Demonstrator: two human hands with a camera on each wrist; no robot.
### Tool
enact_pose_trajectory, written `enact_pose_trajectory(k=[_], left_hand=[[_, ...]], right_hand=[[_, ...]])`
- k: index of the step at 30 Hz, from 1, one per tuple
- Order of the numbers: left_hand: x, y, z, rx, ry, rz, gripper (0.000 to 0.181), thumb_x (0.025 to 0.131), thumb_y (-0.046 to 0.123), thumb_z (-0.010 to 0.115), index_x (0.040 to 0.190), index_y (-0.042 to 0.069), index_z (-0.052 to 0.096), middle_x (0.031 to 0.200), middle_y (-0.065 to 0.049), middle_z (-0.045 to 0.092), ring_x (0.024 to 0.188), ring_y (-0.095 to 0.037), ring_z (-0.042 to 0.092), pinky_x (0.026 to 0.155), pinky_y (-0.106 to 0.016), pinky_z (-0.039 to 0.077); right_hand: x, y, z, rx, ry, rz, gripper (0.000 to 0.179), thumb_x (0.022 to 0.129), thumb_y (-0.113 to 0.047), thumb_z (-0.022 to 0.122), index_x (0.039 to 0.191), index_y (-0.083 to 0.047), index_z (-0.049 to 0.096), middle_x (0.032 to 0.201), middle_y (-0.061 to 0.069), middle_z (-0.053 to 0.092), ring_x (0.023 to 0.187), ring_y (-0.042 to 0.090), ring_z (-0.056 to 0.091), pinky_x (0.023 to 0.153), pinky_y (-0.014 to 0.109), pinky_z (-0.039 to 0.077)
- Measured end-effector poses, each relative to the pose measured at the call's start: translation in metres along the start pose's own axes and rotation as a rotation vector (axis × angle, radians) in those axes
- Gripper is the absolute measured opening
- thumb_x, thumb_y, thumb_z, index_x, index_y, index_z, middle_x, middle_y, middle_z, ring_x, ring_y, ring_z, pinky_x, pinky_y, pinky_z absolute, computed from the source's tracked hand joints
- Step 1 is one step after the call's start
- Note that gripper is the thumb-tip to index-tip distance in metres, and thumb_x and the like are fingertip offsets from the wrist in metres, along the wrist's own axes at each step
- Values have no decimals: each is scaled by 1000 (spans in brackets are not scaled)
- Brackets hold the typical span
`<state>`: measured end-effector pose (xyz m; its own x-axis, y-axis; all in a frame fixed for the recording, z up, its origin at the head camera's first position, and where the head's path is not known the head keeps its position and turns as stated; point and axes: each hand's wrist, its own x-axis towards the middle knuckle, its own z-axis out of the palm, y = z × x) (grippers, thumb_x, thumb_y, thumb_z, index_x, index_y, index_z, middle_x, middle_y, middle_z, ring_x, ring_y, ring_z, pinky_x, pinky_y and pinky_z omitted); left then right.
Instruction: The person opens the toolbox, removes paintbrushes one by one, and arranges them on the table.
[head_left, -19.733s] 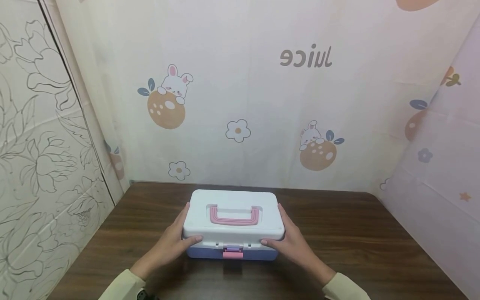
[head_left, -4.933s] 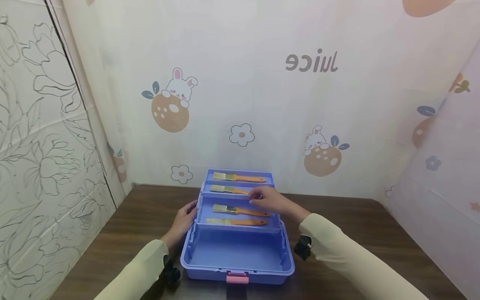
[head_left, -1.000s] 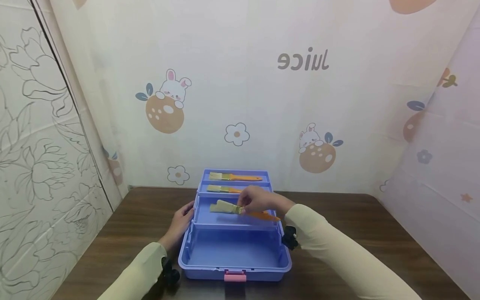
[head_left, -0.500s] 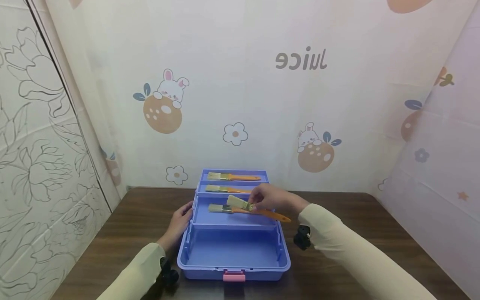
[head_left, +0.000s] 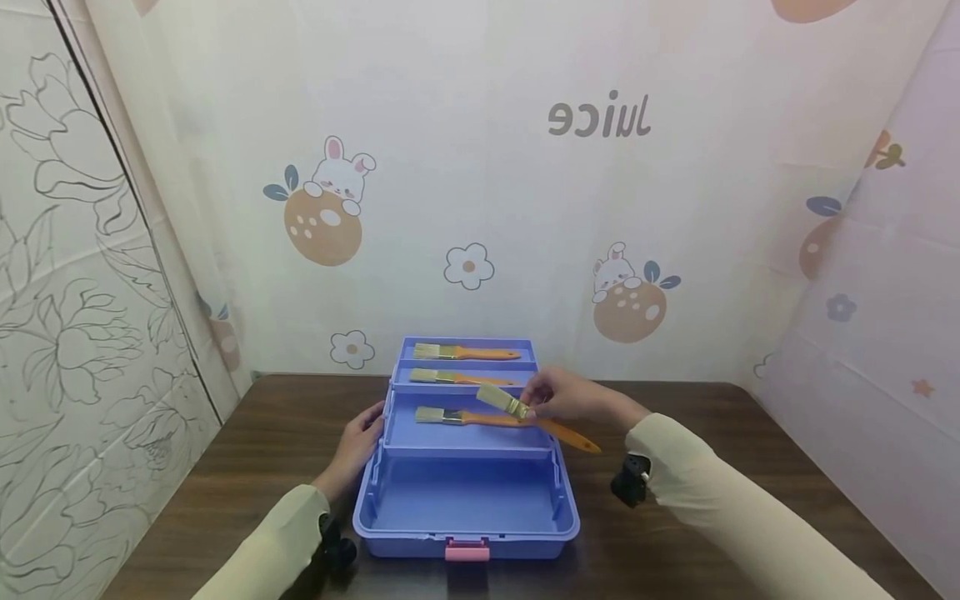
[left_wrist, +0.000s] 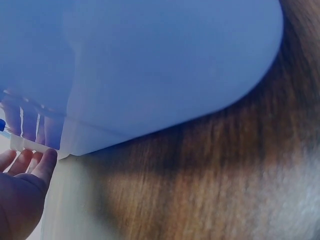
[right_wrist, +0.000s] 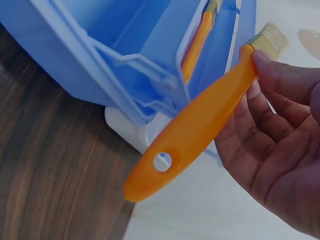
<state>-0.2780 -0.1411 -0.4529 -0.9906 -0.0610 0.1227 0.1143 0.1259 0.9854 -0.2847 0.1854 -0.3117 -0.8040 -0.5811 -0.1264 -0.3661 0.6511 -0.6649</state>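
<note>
The right hand [head_left: 564, 396] pinches a paintbrush [head_left: 570, 435] near its metal band, between thumb and fingers. Its orange handle [right_wrist: 200, 130] points down toward the wrist camera, bristles up and away. The brush is above the right end of an opened blue toolbox [head_left: 465, 546] with stepped trays. Another paintbrush [head_left: 487, 418] lies in the lower tray, a second [head_left: 457, 377] in the middle one, and a third [head_left: 480, 354] in the top one. The left hand [head_left: 356, 446] touches the toolbox's left side; in the left wrist view its fingertips [left_wrist: 47, 159] meet a pale rim.
A pink latch [head_left: 467, 551] sits on the toolbox's front. Dark wooden table [head_left: 675, 467] surrounds the box. A patterned curtain [head_left: 480, 167] hangs behind the table, and another [head_left: 67, 333] at the left.
Since one second ago the right hand has moved right with the paintbrush, lifting it away from the lower tray's other brush. Earlier the toolbox was closed under both hands. The left hand stays still.
</note>
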Motion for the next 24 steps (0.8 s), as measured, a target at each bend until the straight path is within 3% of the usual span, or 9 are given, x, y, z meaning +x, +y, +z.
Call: enact_pose_trajectory(k=[5,15,24], left_hand=[[-4,0,-1,3,3,108,48,89,29,48,123,-5,46,115,-24,52,99,-27,53,84,-36,44],[1,4,0,3,0,-1,41,92,15,45,126,-7,41,122,-25,48,104,-25,50,83,-26,42],[3,0,-1,16,-6,-14,41,92,16,44,127,-5,41,121,-23,48,105,-27,49,87,-34,42]], right_hand=[[-9,7,-2,81,26,43,12,79,-8,63,90,-4,62,80,7,60,72,18,52,63,30,47],[-23,22,-7,157,116,126,18,79,-16,65,94,-6,62,82,8,60,73,21,54,64,34,49],[-32,37,-3,260,218,216,24,79,-21,65,98,-6,62,86,9,60,77,22,55,66,36,49]])
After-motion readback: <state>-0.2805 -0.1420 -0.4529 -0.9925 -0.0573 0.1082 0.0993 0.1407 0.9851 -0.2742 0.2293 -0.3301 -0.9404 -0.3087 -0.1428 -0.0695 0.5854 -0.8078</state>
